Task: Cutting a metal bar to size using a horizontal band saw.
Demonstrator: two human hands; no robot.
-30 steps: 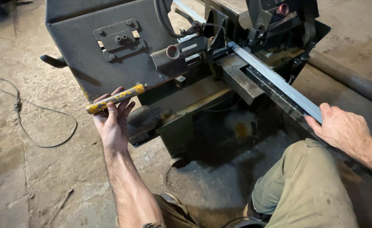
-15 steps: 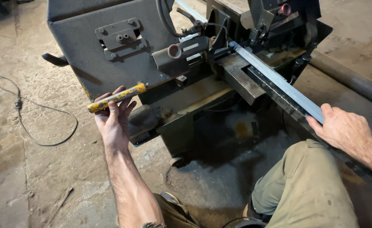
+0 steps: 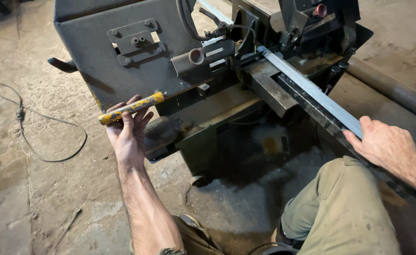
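My left hand (image 3: 128, 130), left of middle, curls loosely under the yellow handle (image 3: 131, 108); it looks hard and rough. My right hand (image 3: 387, 144), at the right, presses flat on the long bar's (image 3: 312, 92) near end. The bar looks stiff, heavy and smooth.

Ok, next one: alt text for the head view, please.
A person's left hand grips the yellow handle of a dark metal-cutting saw machine, while the right hand rests on a long grey metal bar lying across it. Dusty concrete floor, with a loose cable at left.
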